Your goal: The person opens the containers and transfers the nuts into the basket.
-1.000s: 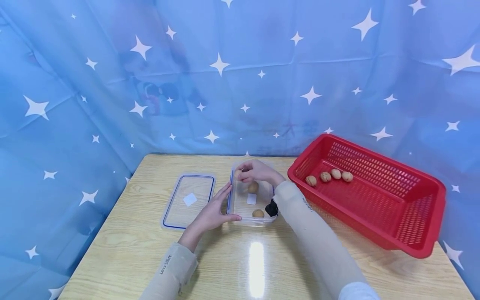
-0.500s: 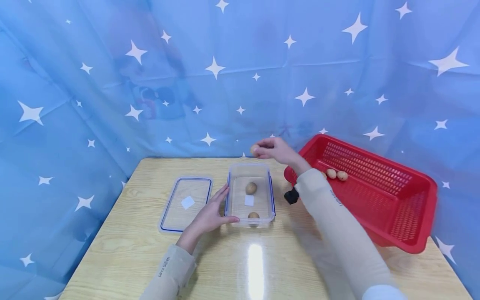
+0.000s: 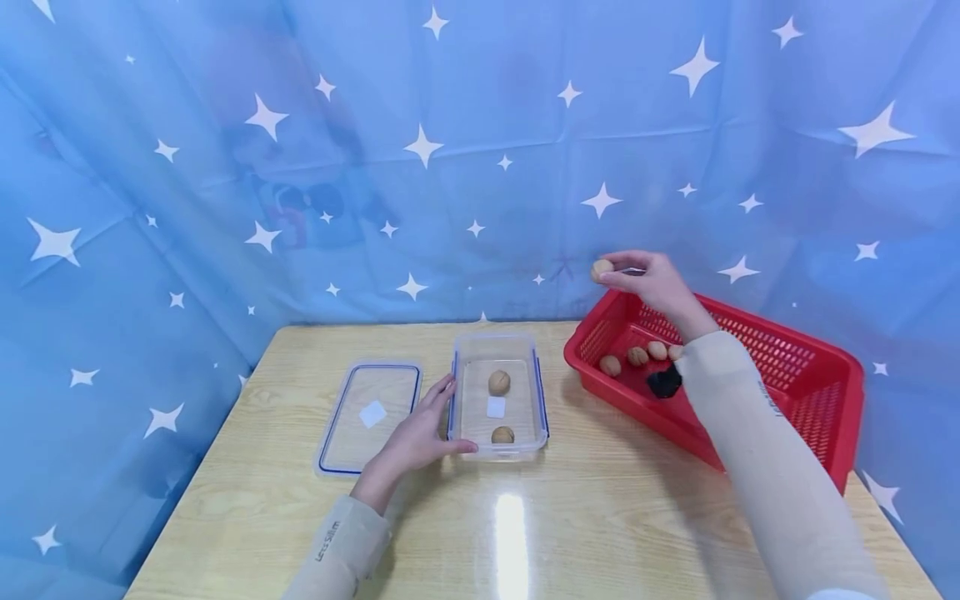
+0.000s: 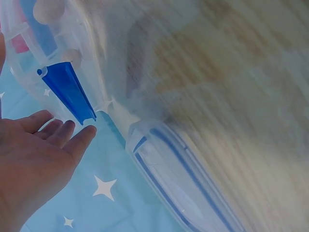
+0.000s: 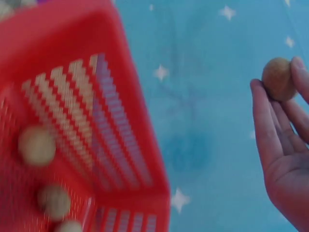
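Note:
My right hand [image 3: 656,283] pinches a walnut [image 3: 602,270] between thumb and fingertips, up above the left end of the red basket [image 3: 588,379]. The right wrist view also shows this walnut [image 5: 279,79] at the fingertips. Several walnuts [image 3: 637,357] lie on the basket floor near its left end. My left hand [image 3: 412,437] has its fingers spread along the left side of a clear plastic box [image 3: 517,425], thumb at the near corner. Inside the box are two walnuts [image 3: 498,382] and a white square. A blue latch [image 4: 70,92] hangs by the left fingertips in the left wrist view.
The box's clear lid [image 3: 352,437], with a blue seal and a white square, lies flat left of the box. A wooden table [image 3: 600,517] carries everything. Behind it hangs a blue curtain [image 3: 480,125] with white stars.
My right hand has moved from inside the box up and rightward to above the basket, holding the same walnut throughout. The left hand stays at the box. The view has tilted slightly.

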Available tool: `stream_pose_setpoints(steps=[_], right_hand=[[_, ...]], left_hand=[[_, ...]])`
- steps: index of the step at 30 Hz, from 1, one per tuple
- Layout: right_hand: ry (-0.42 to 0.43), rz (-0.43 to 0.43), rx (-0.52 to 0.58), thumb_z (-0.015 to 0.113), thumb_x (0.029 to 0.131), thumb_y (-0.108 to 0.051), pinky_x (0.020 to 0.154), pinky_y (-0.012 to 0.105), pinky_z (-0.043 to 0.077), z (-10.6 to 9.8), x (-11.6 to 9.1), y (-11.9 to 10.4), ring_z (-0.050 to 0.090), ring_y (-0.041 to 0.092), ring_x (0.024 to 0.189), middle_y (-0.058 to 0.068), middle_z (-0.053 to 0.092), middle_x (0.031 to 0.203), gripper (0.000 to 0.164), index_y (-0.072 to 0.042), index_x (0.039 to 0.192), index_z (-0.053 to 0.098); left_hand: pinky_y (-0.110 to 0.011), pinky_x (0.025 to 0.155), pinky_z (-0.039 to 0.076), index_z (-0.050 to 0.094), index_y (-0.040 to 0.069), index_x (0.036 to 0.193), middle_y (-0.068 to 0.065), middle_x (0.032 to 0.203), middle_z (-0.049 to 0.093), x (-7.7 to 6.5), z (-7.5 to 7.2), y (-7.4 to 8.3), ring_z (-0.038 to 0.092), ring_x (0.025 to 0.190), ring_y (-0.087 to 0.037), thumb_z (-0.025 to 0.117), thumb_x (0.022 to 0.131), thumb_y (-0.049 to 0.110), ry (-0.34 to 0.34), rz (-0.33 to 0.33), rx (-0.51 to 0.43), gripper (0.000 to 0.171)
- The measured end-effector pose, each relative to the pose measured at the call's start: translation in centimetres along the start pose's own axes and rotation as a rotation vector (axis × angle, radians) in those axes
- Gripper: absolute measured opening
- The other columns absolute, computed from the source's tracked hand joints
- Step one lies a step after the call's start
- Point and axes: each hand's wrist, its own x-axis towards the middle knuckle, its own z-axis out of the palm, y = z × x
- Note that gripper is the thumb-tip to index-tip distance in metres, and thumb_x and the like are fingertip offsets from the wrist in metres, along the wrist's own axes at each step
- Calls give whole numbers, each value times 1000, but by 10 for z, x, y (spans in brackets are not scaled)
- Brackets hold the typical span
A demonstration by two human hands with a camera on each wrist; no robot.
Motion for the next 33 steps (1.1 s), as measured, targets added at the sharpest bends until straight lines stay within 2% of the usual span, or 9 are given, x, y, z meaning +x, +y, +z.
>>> stream_pose_setpoints(steps=[6,11,14,16,18,21,27,31,33], right_hand=[[38,75,-30,61,94,-51,90,23,51,-30,-14,31,50,26,129,12,51,146,67,-18,151,45],[53,111,-51,58,96,-51,85,15,50,-45,-24,58,51,15,121,11,50,144,66,-17,151,43],[62,121,-69,57,96,-52,90,21,53,-53,-29,73,52,12,117,14,51,143,67,-14,151,44],[59,136,-75,58,96,-51,100,36,54,-56,-33,82,52,19,120,19,51,144,70,-10,151,43],[50,155,-65,58,97,-50,109,53,47,-59,-36,91,49,30,127,24,48,146,72,-7,152,40],[28,189,-38,56,99,-47,114,65,35,-62,-40,104,38,42,138,29,41,150,73,-4,154,34],[9,234,-47,55,100,-46,113,69,33,-67,-52,131,29,50,141,32,32,153,74,-2,154,31],[-14,268,-71,58,98,-48,110,67,40,-68,-57,152,30,52,138,34,32,153,77,-2,154,31],[-39,279,-84,59,97,-47,107,61,46,-69,-59,161,35,51,135,34,34,151,77,-2,153,32]], left_hand=[[-57,116,38,23,8,158,-2,169,12,-1,-1,5,35,147,-38,83,76,49,-13,-15,27,110],[-57,115,40,24,7,158,-4,169,14,-1,-1,5,37,145,-39,83,76,49,-16,-12,26,109],[-56,115,40,24,7,158,-4,169,14,0,0,5,37,145,-39,83,77,48,-11,-10,19,108],[-57,115,40,24,6,158,-5,169,15,0,0,5,37,145,-39,83,77,48,-5,-4,19,108],[-57,114,41,25,5,158,-6,169,15,0,0,4,38,145,-40,83,77,48,1,5,19,108],[-58,113,42,26,4,157,-7,168,16,0,0,3,38,144,-41,83,77,47,9,15,15,107],[-57,114,40,25,5,158,-7,169,16,0,0,3,37,145,-40,83,77,47,3,14,13,107],[-58,114,40,25,4,157,-8,168,16,1,0,3,37,145,-41,83,77,46,4,18,7,107],[-58,114,40,26,4,157,-8,168,17,0,0,3,38,144,-41,83,77,45,8,21,4,107]])
